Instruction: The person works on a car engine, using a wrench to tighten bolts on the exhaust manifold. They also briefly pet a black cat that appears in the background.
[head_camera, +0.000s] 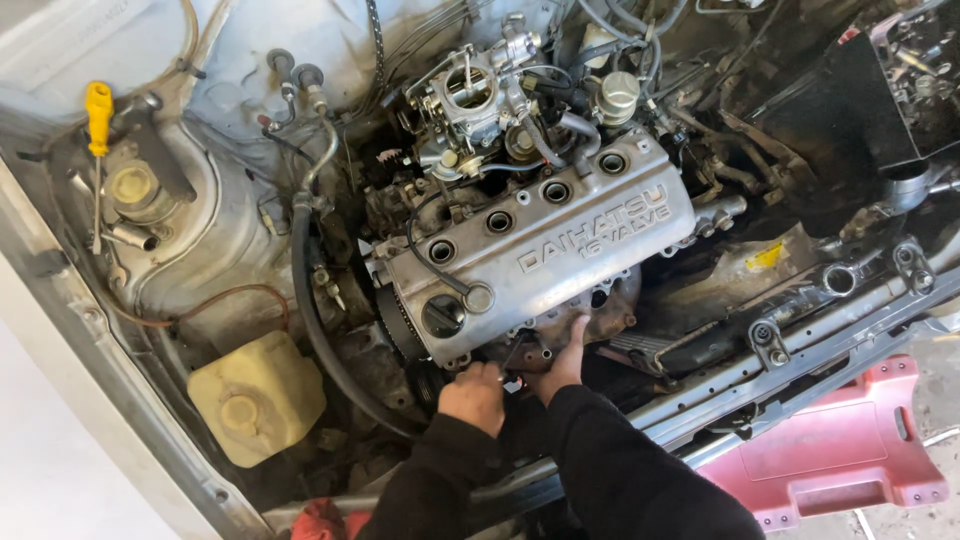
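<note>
Fingertips of both hands are lost from sight under the front edge of the engine, so much of what is gripped cannot be made out. The left hand (473, 395) is seen from the back, knuckles up, curled into a loose fist just below the lower edge of the grey valve cover (545, 250); whether something is enclosed in it cannot be told, since the fingers are turned away and shadowed. The right hand (565, 365) is partly spread, with the thumb stretched up and resting against the rusty exhaust manifold (600, 305) that sits under the cover's front edge, while the remaining fingers are folded down beside a small dark bracket-like part (525, 352) between the two hands. That part is too dim to be identified. Both forearms are covered by black sleeves (620, 470), which are cut off at the bottom of the view.

Behind the cover, a carburettor (470, 95) is crowded by hoses and cables, and its lower half is hidden. A black hose (305, 300) is run down the left side of the engine and disappears below it. A yellowed plastic reservoir (258, 397) is set near the left hand, well apart from it. A yellow-handled screwdriver (97, 130) is lying on the strut tower at far left. A red creeper board (840, 455) is partly cropped at lower right.
</note>
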